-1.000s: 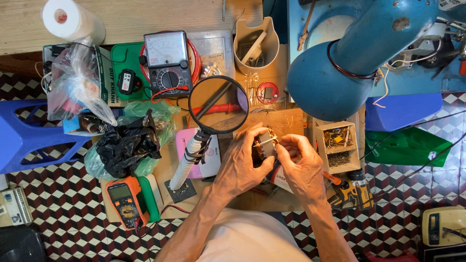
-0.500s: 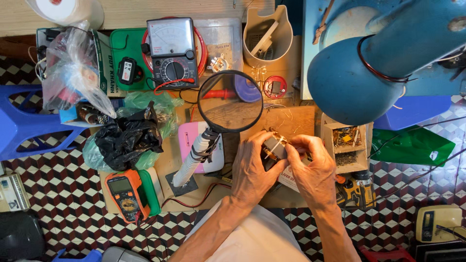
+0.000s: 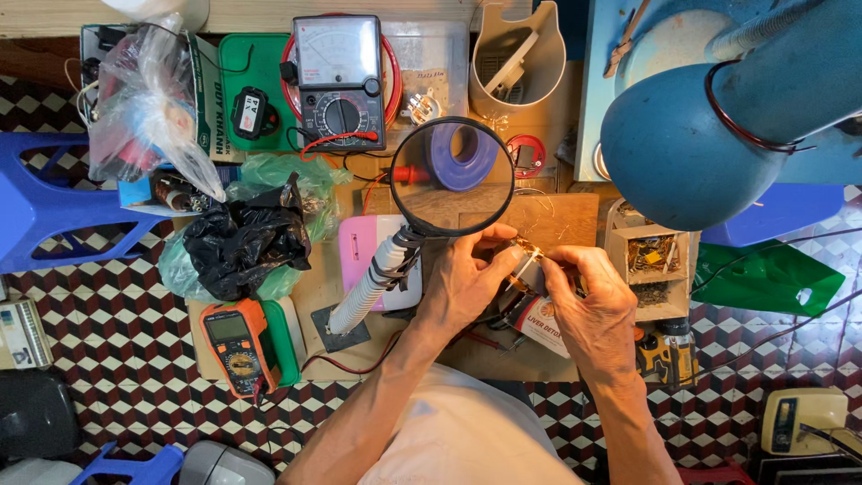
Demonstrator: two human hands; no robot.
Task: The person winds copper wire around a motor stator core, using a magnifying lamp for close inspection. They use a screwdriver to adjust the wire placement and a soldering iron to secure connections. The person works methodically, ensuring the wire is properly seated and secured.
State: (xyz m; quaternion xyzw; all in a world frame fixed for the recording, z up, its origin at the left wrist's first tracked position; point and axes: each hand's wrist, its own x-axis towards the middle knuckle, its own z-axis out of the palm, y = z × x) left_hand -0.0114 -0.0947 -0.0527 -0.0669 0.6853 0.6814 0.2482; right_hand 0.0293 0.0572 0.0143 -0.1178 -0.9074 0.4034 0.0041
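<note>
My left hand [image 3: 467,283] and my right hand [image 3: 593,310] meet over the middle of a cluttered wooden bench [image 3: 557,216]. Together they grip a small electronic part [image 3: 527,260] with copper windings and thin wires; most of it is hidden by my fingers. A round magnifying glass [image 3: 453,175] on a white flexible neck [image 3: 373,287] stands just above and left of my left hand. A white labelled packet [image 3: 541,325] lies under my hands.
An analogue meter [image 3: 339,81] with red leads sits at the back. An orange digital multimeter [image 3: 235,346] lies front left, beside black and green plastic bags [image 3: 242,238]. A blue desk lamp [image 3: 691,135] hangs at the right, above a small box of parts [image 3: 654,260].
The view has shifted, so the bench items sit lower and further right in the frame. My hands stay closed on the small part, still together below the magnifying glass.
</note>
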